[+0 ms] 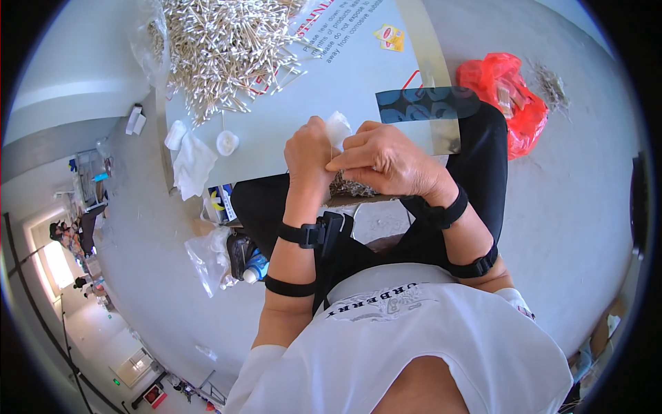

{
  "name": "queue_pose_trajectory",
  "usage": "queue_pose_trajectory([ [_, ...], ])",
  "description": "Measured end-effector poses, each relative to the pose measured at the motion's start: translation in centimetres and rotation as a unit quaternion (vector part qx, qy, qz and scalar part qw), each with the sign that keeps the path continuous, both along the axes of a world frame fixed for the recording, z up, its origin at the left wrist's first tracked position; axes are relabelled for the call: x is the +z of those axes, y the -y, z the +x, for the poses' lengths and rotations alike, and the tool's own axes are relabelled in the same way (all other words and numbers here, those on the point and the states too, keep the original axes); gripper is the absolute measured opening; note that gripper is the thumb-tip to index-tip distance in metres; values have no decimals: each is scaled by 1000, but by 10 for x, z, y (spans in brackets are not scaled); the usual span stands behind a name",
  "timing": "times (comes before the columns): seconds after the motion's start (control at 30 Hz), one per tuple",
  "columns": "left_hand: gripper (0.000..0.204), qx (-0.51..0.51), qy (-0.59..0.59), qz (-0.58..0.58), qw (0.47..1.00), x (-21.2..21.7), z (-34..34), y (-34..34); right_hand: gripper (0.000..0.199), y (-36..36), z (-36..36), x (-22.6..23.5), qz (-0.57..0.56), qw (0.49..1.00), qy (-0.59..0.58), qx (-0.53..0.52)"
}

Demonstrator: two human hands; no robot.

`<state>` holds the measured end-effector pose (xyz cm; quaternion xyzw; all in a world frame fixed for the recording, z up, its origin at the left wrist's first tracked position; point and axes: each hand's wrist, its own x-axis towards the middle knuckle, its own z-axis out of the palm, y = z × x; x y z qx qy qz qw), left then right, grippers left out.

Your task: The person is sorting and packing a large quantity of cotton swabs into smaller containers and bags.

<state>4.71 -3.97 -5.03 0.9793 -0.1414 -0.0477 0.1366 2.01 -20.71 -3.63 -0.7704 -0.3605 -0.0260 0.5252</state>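
Note:
Both hands meet at the table's near edge, in front of my lap. My left hand [308, 153] is closed, its fingers curled, with a tuft of white cotton wool [338, 129] showing beside them. My right hand [392, 160] pinches a thin stick [332, 153] between thumb and forefinger, close against the left hand. The stick's far end is hidden by the fingers. Beneath the hands, a bundle of thin brownish sticks [353, 188] sits in a cardboard box [365, 201]. A large heap of cotton swabs [221, 52] lies at the table's far left.
A small round white tub [227, 143] with an upright stick stands near loose white cotton [191, 165] on the table's left edge. Dark translucent film [420, 105] lies at right. A red plastic bag [507, 103] and scattered sticks [552, 90] are on the floor.

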Motion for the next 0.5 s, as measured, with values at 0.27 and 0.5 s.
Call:
queue_pose_trajectory([
  [0.27,16,-68,119,-65,988,-1,-10,9,41,17,12,-29,441,764,-465,-76],
  [0.5,17,-136,96,-8,986,-8,-16,13,45,22,32,-27,167,891,-418,-69],
])
